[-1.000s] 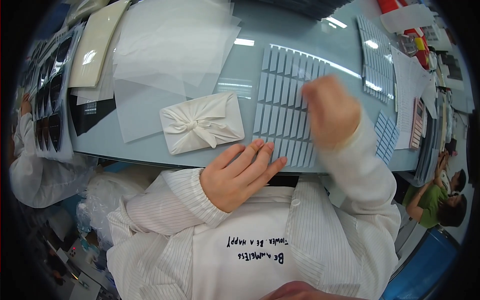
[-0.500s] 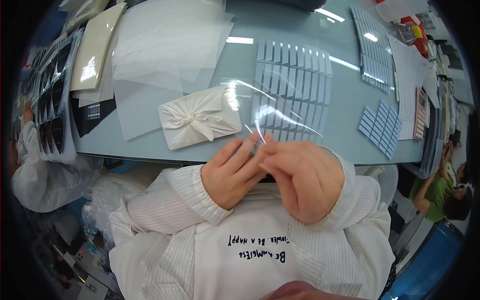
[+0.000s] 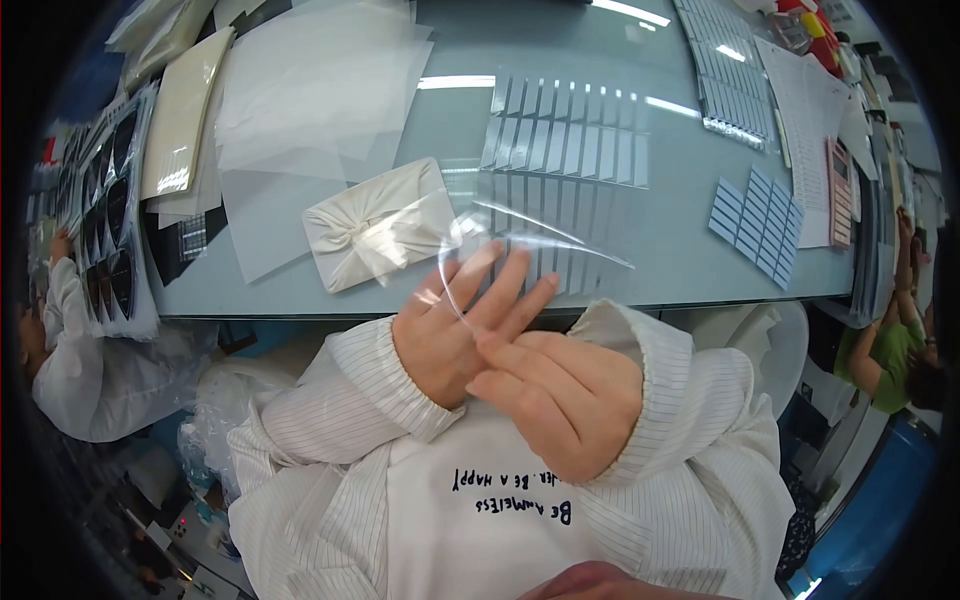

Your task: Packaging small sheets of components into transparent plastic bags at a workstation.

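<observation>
Clear plastic film (image 3: 540,243) arches above the near part of the tabletop (image 3: 690,275), between the knotted cloth bundle and the sheet of grey-blue strips, its bright curved edges reaching back to the right hand's fingertips. At far left, a co-worker in a white sleeve (image 3: 105,360) sits beside a plastic-covered stack of sheets with dark rounded shapes (image 3: 118,205). Next comes a glossy cream folder (image 3: 185,120), lying over the edge of some pale sheets, with a dark sheet (image 3: 175,245) partly showing below. Large translucent white sheets (image 3: 310,110) overlap in a loose pile to its right. Just below them lies the white knotted cloth bundle (image 3: 340,255), flat and slightly tilted, with glare from the film across its right side. The left hand (image 3: 445,345) is palm down, its fingers extended and spread, near the bundle and under the film; whether its fingertips press on anything, I cannot tell. The right hand (image 3: 570,400) crosses toward it, thumb and index finger pinched together on the film's near edge. Beyond both hands lies the sheet of grey-blue strips (image 3: 565,150). Farther right are 2 more strip sheets, 1 larger (image 3: 720,75) and 1 smaller (image 3: 757,225), then a white printed paper (image 3: 808,115) with a pink panel (image 3: 838,190) at its edge. At far right is a person in green (image 3: 878,355).
</observation>
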The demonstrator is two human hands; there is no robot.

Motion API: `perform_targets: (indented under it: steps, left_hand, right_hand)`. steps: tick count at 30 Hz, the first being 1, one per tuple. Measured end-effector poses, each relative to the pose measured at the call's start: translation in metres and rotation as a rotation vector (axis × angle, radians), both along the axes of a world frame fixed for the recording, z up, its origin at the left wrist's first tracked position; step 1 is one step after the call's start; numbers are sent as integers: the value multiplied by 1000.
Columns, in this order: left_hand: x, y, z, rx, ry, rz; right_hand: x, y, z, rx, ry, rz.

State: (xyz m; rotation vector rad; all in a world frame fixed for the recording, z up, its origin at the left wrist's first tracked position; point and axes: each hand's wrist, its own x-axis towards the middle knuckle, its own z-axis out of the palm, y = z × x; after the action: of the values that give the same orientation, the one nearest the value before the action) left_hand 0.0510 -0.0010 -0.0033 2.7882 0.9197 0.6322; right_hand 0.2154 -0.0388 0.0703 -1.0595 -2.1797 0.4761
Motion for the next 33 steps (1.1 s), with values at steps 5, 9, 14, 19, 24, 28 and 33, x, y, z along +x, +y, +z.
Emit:
perform_targets:
  steps: [5, 9, 14, 19, 24, 28, 33]
  left_hand:
    - [1, 6, 5, -2, 16, -37]
    - [1, 5, 1, 14, 37, -21]
    - [2, 11, -2, -113, 28, -61]
    - [5, 6, -5, 124, 86, 3]
    - [16, 4, 5, 139, 84, 15]
    - [23, 9, 1, 217, 141, -57]
    - [39, 13, -5, 325, 185, -1]
  right_hand:
    - [3, 2, -3, -2, 115, -17]
    - [-2, -7, 0, 22, 63, 17]
    - [-4, -16, 5, 67, 86, -90]
    - [11, -10, 2, 70, -57, -73]
    - [15, -10, -1, 247, -58, -182]
    - [4, -5, -10, 370, 22, -179]
    - [1, 2, -17, 429, 83, -238]
